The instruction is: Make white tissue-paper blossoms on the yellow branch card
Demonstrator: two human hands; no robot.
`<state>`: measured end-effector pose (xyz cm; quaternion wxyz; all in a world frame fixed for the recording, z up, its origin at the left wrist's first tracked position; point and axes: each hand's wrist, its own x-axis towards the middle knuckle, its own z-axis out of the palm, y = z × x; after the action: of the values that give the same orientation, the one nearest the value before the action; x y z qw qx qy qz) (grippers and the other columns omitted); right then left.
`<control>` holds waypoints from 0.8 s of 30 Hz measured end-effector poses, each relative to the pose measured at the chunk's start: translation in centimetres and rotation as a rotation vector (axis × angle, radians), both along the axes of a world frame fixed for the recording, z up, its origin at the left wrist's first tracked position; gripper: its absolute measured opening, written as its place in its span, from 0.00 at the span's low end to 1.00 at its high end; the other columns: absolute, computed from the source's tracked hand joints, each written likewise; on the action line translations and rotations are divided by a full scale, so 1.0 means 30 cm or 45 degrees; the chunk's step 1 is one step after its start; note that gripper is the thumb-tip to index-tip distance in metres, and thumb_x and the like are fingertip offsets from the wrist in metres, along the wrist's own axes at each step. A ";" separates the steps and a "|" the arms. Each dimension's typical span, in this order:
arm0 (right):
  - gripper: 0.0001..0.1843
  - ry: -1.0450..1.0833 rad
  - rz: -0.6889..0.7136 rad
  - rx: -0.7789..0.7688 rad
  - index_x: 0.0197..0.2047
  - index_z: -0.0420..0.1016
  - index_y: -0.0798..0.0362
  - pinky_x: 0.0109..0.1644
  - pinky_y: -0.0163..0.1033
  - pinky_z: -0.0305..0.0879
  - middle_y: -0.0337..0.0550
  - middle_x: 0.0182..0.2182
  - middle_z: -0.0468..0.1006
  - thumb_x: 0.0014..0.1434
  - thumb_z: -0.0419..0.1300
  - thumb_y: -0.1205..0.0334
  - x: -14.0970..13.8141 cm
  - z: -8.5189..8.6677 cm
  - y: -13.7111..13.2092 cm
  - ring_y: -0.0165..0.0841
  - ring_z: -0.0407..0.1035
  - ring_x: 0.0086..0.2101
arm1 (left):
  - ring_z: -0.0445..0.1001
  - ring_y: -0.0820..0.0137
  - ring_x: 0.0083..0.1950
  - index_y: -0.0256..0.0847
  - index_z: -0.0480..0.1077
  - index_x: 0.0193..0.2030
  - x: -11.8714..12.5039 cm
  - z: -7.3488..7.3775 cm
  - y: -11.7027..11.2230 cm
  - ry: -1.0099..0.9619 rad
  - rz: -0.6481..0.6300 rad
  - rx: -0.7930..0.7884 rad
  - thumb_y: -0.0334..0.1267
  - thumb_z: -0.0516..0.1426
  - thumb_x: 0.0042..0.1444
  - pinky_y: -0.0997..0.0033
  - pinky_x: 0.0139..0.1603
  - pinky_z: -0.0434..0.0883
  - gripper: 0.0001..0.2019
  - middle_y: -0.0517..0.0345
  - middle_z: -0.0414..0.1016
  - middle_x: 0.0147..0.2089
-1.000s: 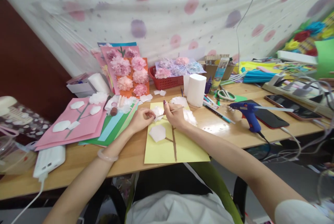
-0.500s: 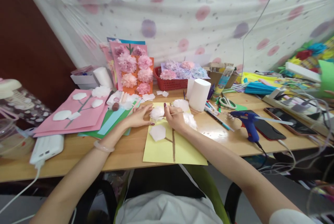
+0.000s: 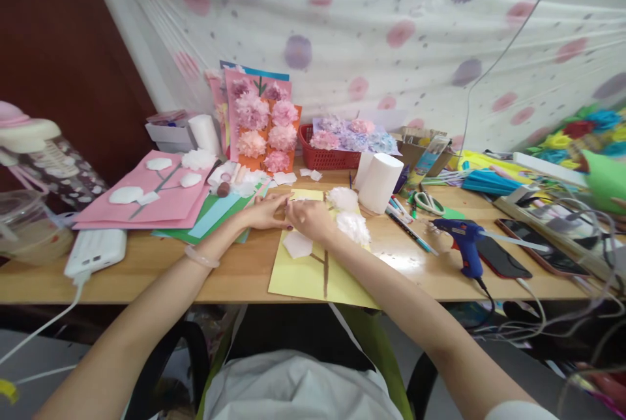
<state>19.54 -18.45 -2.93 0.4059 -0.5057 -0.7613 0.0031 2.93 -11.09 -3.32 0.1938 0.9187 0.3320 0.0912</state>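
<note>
A papercraft workspace is indicated, arranged along a wooden surface (image 3: pixel 235 280) set against a wall hung with flower-printed plastic sheeting (image 3: pixel 362 22); whether it is housed in a home or a small workshop cannot be determined. The finding is supported by a glue gun (image 3: pixel 467 232), scissors (image 3: pixel 429 203), markers (image 3: pixel 411 231), a yellow sheet (image 3: pixel 296 276) bearing a brown stem, and paper-flower pictures (image 3: pixel 252 111) propped beside a red basket (image 3: pixel 330 162). Two phones (image 3: pixel 506 258), a power strip (image 3: pixel 542 216) and a lidded bottle (image 3: pixel 53 162) are also noted among the materials.
</note>
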 end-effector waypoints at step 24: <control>0.29 0.646 -0.188 -0.048 0.15 0.64 0.52 0.23 0.35 0.54 0.37 0.12 0.64 0.62 0.48 0.45 0.091 -0.005 -0.010 0.28 0.60 0.17 | 0.52 0.49 0.68 0.43 0.47 0.69 0.001 0.037 -0.036 0.082 0.083 -0.066 0.57 0.59 0.49 0.48 0.63 0.49 0.45 0.45 0.62 0.66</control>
<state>22.29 -18.75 -3.09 0.5733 -0.5505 -0.5960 0.1145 2.96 -12.16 -2.20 0.2036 0.9045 0.3700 0.0592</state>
